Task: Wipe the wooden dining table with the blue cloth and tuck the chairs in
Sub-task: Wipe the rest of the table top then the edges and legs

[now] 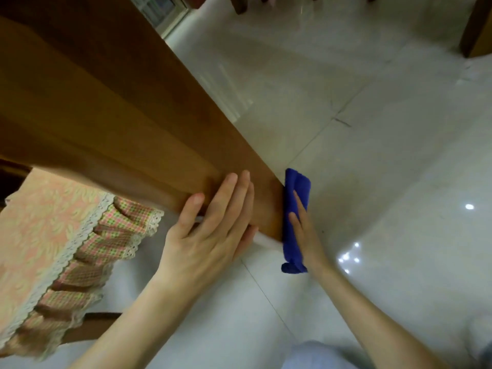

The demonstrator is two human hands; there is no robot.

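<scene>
A long brown wooden part of the dining table [127,107] runs from the upper left down to the middle of the head view. My left hand [210,225] lies flat on its near end, fingers together, holding nothing. The blue cloth [295,209] is pressed against the right side of that end by my right hand [303,225], whose fingers lie flat on the cloth. A chair [80,326] with a pink floral and checked seat cover [53,235] stands at the lower left, beside the wood.
Glossy pale floor tiles [372,155] spread to the right and below. Dark wooden furniture legs [474,27] stand at the top right, and another leg [239,4] at the top middle. A glass-fronted door or cabinet [162,12] sits at the top.
</scene>
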